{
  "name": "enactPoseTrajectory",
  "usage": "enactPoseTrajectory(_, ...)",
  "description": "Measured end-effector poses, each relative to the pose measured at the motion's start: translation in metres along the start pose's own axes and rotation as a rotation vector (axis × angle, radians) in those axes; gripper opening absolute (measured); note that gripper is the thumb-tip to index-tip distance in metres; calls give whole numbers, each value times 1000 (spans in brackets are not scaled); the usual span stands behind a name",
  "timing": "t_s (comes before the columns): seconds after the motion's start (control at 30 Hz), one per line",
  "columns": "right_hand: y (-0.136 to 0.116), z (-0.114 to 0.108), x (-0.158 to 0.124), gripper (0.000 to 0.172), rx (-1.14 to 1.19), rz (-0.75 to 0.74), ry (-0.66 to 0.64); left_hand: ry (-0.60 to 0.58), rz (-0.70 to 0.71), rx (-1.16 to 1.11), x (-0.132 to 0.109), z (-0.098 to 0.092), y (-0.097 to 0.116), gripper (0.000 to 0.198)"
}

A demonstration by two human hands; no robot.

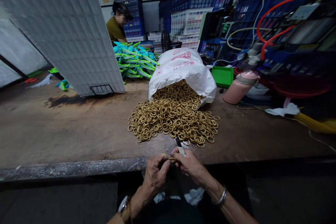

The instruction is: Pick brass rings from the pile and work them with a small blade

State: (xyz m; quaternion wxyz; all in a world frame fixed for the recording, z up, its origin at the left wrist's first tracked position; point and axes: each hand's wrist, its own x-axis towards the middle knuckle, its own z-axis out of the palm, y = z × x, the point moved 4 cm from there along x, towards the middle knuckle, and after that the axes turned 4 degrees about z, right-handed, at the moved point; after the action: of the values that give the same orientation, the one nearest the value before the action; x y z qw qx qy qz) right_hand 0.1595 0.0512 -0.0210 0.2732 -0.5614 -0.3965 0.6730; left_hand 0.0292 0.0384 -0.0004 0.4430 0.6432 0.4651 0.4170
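My left hand (155,174) and my right hand (189,163) meet at the near edge of the wooden table (65,129), fingers pinched together. Between them sits a brass ring (172,160), held by the left fingers. My right hand grips a small dark-tipped tool (180,146) that points up and away from me. Just beyond the hands lies a large heap of brass rings (173,115), spilling out of a white woven sack (183,68) that lies on its side.
A grey ribbed panel (65,31) leans at the left. A pink flask (240,87), a green tray (222,76) and red hoses (273,35) stand at the right. Another person (117,24) sits behind teal items (133,61). Blue and white crates (194,7) are stacked at the back.
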Motion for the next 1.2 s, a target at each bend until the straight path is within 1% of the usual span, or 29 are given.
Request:
enactPoseTrajectory(0.07, 0, -3, 2, 23, -76, -78, 59, 15, -11, 20, -1, -2, 0, 21)
enactPoseTrajectory(0.13, -3, -4, 3, 25, -178, -186, 94, 29, -12, 32, -1, -2, 1, 21)
enactPoseTrajectory(0.2, -7, -4, 2, 25, -271, -280, 116, 30, -14, 21, 0, -1, 3, 21)
enactPoseTrajectory(0.27, -9, -2, 2, 23, -318, -325, 127, 26, -54, -40, 0, 1, 3, 21)
enactPoseTrajectory(0.4, -10, -1, 4, 20, -353, -352, 149, -26, -256, -294, -1, 6, 0, 24)
enactPoseTrajectory(0.47, -9, -1, 6, 19, -355, -357, 151, -77, -326, -402, -2, 9, -3, 29)
enactPoseTrajectory(0.6, -8, 0, 7, 19, -328, -366, 130, -149, -395, -595, -4, 14, -9, 34)
enactPoseTrajectory(0.77, -15, 2, 4, 20, -331, -368, 118, -113, -434, -724, -6, 14, -11, 34)
enactPoseTrajectory(0.83, -16, 1, 4, 22, -353, -363, 135, -94, -447, -760, -6, 15, -11, 35)
enactPoseTrajectory(0.9, -16, 0, 3, 22, -407, -373, 185, -70, -451, -771, -6, 14, -11, 35)
enactPoseTrajectory(0.97, -15, 0, 1, 20, -534, -397, 229, -29, -435, -748, -5, 13, -12, 36)
enactPoseTrajectory(1.07, -11, 5, -3, 14, -787, -439, 211, 6, -395, -672, -2, 9, -13, 34)
enactPoseTrajectory(1.2, -11, 12, -7, 17, -983, -456, 208, -5, -353, -530, 0, 5, -11, 33)
